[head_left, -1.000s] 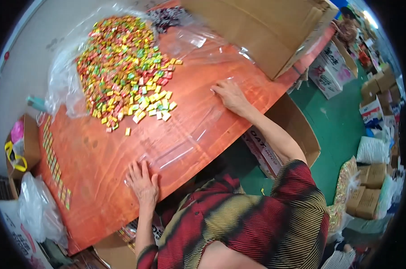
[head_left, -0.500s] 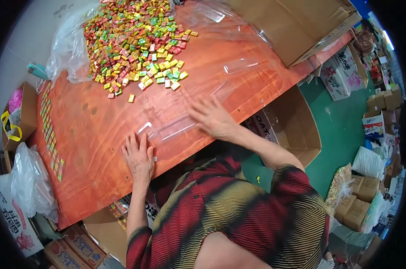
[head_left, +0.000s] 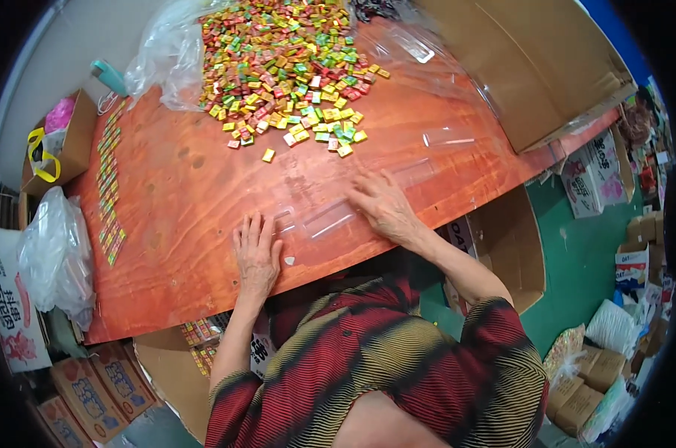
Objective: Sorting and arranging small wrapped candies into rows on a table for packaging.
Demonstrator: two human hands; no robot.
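Both of my hands rest on the reddish wooden table near its front edge. My left hand [head_left: 258, 252] lies palm down with fingers extended, beside the left end of a long clear plastic tray [head_left: 327, 218]. At the tray's right end, my right hand [head_left: 386, 205] is spread with its fingers apart, touching or just beside the plastic; I cannot tell which. Neither hand grips anything. Beyond them is a large heap of small wrapped sweets [head_left: 286, 71] in yellow, red and green. One yellow sweet [head_left: 268, 155] lies apart from the heap.
Another clear tray [head_left: 448, 138] lies farther right. Small packs [head_left: 108, 187] form a strip along the left edge. A large cardboard box [head_left: 528, 67] stands at the back right, a clear plastic bag [head_left: 166, 56] at the back left. An open carton [head_left: 506, 246] is below the right edge.
The view has shifted, so the table and heap appear farther right. My right hand, blurred before, is now sharper and slightly nearer me. My left hand stays by the tray's left end.
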